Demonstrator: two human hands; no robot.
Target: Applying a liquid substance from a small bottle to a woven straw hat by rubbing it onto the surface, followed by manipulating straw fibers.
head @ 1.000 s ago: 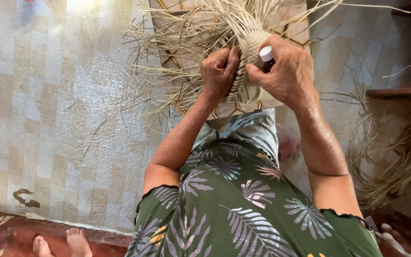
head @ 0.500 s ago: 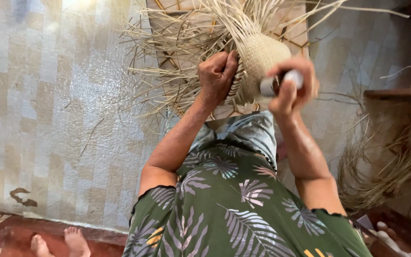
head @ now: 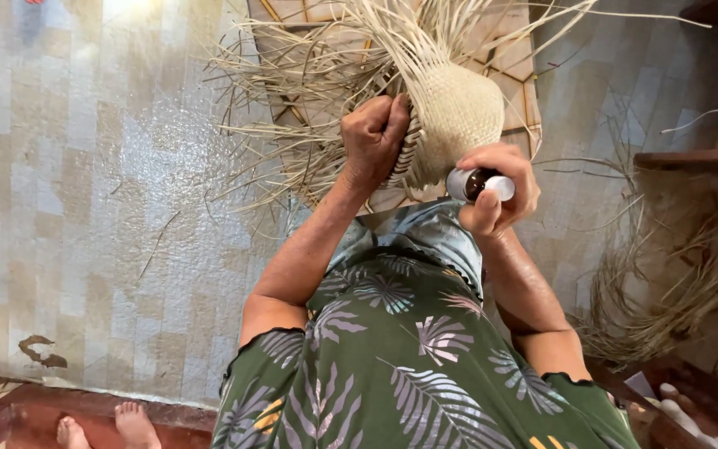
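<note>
Item: half-woven straw hat (head: pixel 450 112), pale cream, domed crown tightly plaited, lying above the person's lap between and just above both hands, with long loose straw strands (head: pixel 317 91) fanning outward from its edge. The left hand (head: pixel 373 141) is closing in a fist on the hat's lower woven rim, fingers curled over the edge. The right hand (head: pixel 496 187) is sitting just below and to the right of the crown, gripping a small cylindrical object (head: pixel 479 183), dark in the middle with a pale silvery end; whether it is touching the weave cannot be told. Beneath the hat, a flat board (head: pixel 508 66) with thin yellow lines is showing. A further heap of dry straw (head: pixel 666 283) is lying to the right on the tiled floor (head: pixel 85 208). The person is wearing a green leaf-patterned garment (head: pixel 409 357). No labels legible.
</note>
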